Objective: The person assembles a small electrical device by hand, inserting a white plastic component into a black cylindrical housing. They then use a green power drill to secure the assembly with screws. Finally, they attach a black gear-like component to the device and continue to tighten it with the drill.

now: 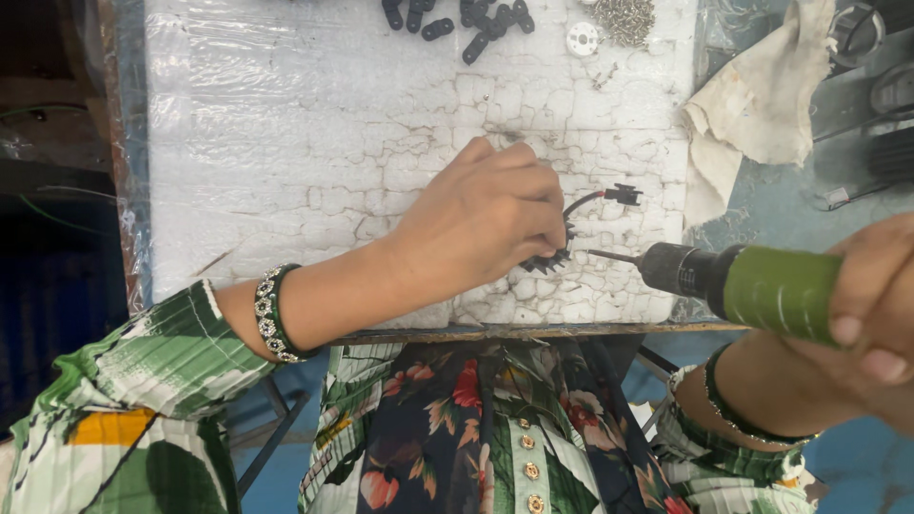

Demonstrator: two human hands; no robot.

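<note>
- At the centre of the white foam board [286, 143], I see the left hand [481, 224] pinching a small black toothed part [550, 259], with a red and black wire [588, 200] leading to a plug at 2 o'clock.
- At 3 o'clock, the right hand [871, 300] is wrapped around a green electric screwdriver [743, 281], tip just beside the part.
- At 12 o'clock lie black pieces [457, 19] and screws [625, 19]; at 1 o'clock, a cloth [752, 105].
</note>
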